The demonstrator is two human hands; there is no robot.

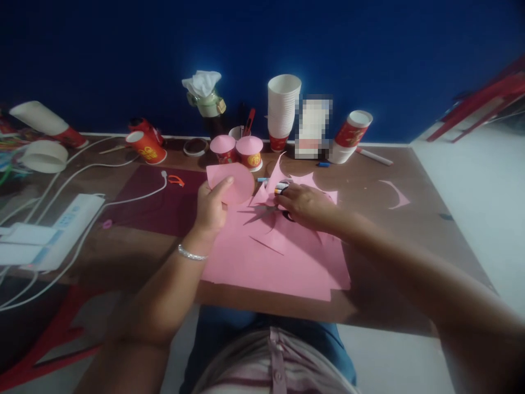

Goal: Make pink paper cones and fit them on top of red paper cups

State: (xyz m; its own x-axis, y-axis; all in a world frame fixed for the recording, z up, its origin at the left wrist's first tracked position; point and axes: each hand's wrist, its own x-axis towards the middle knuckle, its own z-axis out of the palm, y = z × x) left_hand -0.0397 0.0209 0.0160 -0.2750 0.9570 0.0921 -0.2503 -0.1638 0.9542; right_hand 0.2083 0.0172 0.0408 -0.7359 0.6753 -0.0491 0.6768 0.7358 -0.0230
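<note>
Two red cups (251, 161) already wear pink pointy hats (249, 145). Above the counter (430, 208), the left hand's (212, 207) grip holds a pink paper piece (240, 185), mostly round, one corner left. The right hand's (304, 203) grip holds scissors (261, 211), blades apart.

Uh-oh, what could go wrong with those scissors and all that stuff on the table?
The scissors in the right hand have open blades pointing toward the left hand, so they might nick it.
They are above the pink sheet, which could get snipped by accident.
The tall cup stack might topple if bumped.
</note>
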